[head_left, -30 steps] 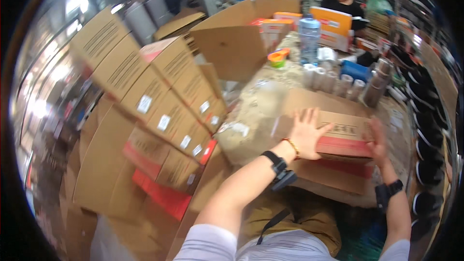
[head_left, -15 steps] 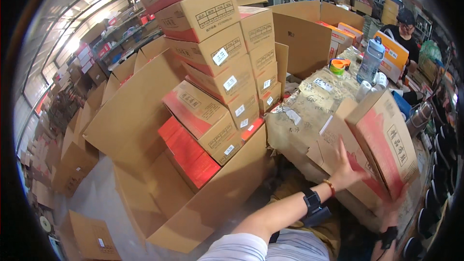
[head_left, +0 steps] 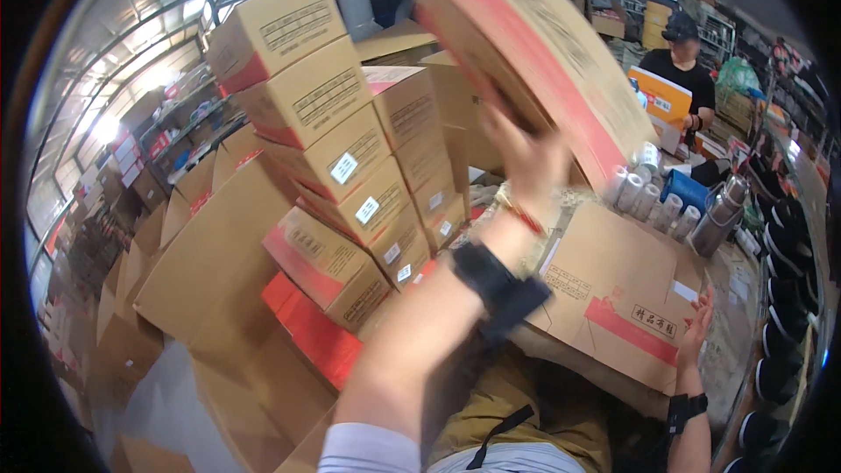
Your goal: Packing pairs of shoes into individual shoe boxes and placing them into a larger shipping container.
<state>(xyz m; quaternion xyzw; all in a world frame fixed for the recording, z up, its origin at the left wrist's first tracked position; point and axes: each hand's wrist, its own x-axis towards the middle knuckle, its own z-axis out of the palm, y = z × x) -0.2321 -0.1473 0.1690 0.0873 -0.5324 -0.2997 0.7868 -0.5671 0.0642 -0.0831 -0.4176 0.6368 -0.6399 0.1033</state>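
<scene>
So the main thing here is a tan cardboard carton (head_left: 534,44) with a red stripe along one edge and dark print on its side. It's lifted up high and tilted steeply, way above the flattened box (head_left: 613,298) that lies on the table. I can see its underside resting against the left hand (head_left: 526,158). The flattened box has the same tan and red look, and the right hand (head_left: 696,333) touches its right edge.

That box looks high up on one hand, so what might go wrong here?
The raised carton is tilted and steadied only by the left hand, so it might slip. The right hand rests on another carton below. The stacked boxes alongside lean unevenly and could topple if bumped.
</scene>
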